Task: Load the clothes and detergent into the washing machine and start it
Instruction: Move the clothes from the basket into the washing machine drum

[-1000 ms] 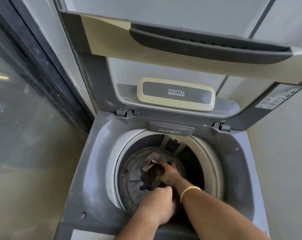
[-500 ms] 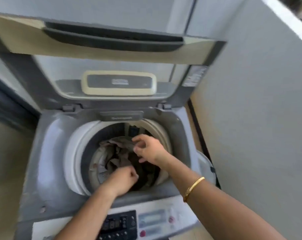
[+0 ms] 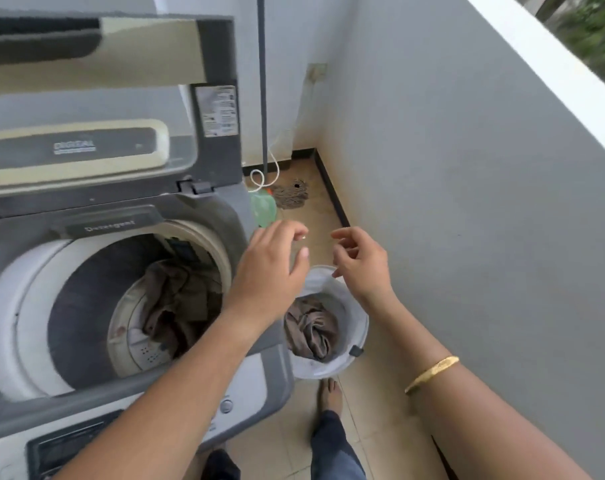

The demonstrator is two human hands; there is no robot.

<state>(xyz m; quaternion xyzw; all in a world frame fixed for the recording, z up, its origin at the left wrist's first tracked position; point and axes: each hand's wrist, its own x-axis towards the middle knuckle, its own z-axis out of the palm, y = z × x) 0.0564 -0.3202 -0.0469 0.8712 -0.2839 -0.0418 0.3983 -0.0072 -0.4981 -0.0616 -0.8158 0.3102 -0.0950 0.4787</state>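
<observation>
Top-loading washing machine [image 3: 204, 216] fills the frame from 7 to 11 o'clock, lid [image 3: 96, 57] raised upright. Legible on the lid's inner panel: "DIGITAL" [image 3: 74, 146] (smaller line under it too blurred to read). Legible on the drawer at the tub's rear rim: "Detergent" [image 3: 109, 226]. A printed sticker [image 3: 220, 110] sits on the lid frame at 12 o'clock; text too small to read.

Clothes, batch 1 [image 3: 176, 306]: brown-grey garments lie inside the drum, at 9 o'clock from frame centre.

Clothes, batch 2 [image 3: 309, 329]: crumpled brown fabric lies in a white laundry basket [image 3: 358, 323] on the floor, just beside the machine's right front corner.

Left hand [image 3: 269, 268]: fingers loosely spread, empty, held in the air over the machine's right edge, near the basket rim.

Right hand [image 3: 361, 265]: fingers loosely curled, empty, in the air above the basket; gold bangle [image 3: 432, 373] on that forearm.

Hands apart, not touching each other or any cloth.

Control panel [image 3: 69, 445] at 7 o'clock, markings blurred. Bare foot [image 3: 330, 394] on tiled floor at 6 o'clock.
</observation>
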